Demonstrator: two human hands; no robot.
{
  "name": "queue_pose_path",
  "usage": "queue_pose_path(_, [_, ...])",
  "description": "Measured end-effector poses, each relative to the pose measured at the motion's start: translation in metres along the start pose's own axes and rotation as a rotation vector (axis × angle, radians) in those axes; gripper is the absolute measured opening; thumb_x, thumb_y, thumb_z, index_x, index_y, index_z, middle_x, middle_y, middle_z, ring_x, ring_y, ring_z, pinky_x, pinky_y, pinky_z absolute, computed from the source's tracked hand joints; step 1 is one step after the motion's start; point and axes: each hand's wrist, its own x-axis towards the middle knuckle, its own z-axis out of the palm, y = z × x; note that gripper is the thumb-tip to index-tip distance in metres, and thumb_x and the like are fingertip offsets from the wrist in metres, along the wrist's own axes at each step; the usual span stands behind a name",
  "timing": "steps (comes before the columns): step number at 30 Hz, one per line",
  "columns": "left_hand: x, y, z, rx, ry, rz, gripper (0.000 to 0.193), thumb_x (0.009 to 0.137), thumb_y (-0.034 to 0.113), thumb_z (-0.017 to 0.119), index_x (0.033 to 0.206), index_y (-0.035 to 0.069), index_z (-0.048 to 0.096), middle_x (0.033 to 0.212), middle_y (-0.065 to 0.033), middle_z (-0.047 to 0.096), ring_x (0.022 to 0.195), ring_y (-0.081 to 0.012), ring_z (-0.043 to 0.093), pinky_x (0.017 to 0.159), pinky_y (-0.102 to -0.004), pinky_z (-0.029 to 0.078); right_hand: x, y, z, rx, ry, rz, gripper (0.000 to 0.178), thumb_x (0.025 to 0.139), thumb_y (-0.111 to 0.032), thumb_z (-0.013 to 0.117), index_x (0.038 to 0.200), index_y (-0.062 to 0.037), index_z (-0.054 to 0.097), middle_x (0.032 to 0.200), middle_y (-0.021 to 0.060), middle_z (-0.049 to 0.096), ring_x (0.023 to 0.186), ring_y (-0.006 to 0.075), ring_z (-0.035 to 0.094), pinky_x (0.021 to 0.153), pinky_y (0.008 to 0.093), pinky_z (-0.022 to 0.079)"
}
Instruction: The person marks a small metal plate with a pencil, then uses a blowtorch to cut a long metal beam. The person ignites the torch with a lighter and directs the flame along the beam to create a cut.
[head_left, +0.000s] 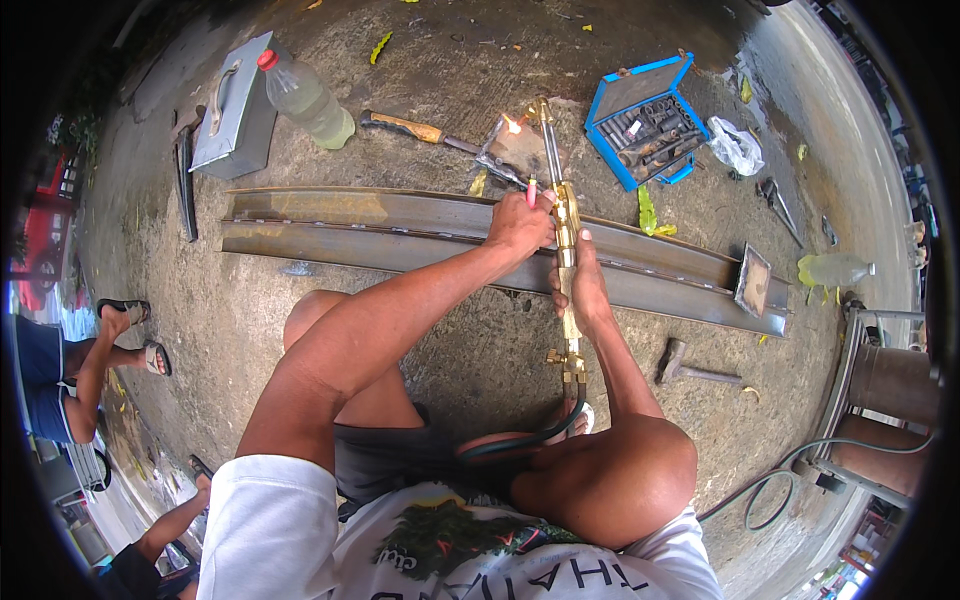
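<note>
My right hand [588, 285] is wrapped round the brass handle of a cutting torch [566, 220], which points away from me across two steel bars. At the torch's valve end, my left hand [520, 225] is closed, with a small pink lighter [532, 190] sticking up from its fingers. A small orange flame [513, 125] glows just left of the torch's head. The steel bars [370, 208] lie side by side on the ground beneath both hands. From the torch's rear, a dark hose [530, 438] curves back past my legs.
A wood-handled tool [405, 127], metal box [240, 110], bottle [310, 105] and axe-like hammer [185, 170] lie beyond the bars. On the right are a blue socket case [650, 120], a hammer [695, 368], a metal plate [752, 280] and gas cylinders [885, 380]. People stand left.
</note>
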Motion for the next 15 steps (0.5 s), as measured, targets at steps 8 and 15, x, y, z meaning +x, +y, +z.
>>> queue_pose_path(8, [0.0023, -0.0033, -0.0003, -0.018, 0.003, 0.013, 0.042, 0.103, 0.032, 0.057, 0.098, -0.009, 0.061, 0.087, -0.0188, 0.068, 0.076, -0.0278, 0.073, 0.066, -0.0372, 0.063, -0.0037, -0.0031, 0.0036, 0.002, 0.029, -0.016, 0.073, 0.099, -0.072, 0.023, 0.091, -0.0052, 0.051, 0.059, 0.0008, 0.044, 0.040, 0.0125, 0.040, 0.035, 0.0306, 0.035])
queue_pose_path(15, [0.0002, -0.0024, -0.0006, -0.013, 0.005, 0.018, 0.041, 0.103, 0.031, 0.056, 0.099, -0.009, 0.060, 0.087, -0.0190, 0.068, 0.076, -0.0279, 0.073, 0.067, -0.0375, 0.063, -0.0030, -0.0019, 0.0022, -0.011, 0.007, 0.004, 0.072, 0.099, -0.073, 0.021, 0.094, -0.0076, 0.049, 0.062, 0.0010, 0.045, 0.041, 0.0125, 0.039, 0.037, 0.0307, 0.035])
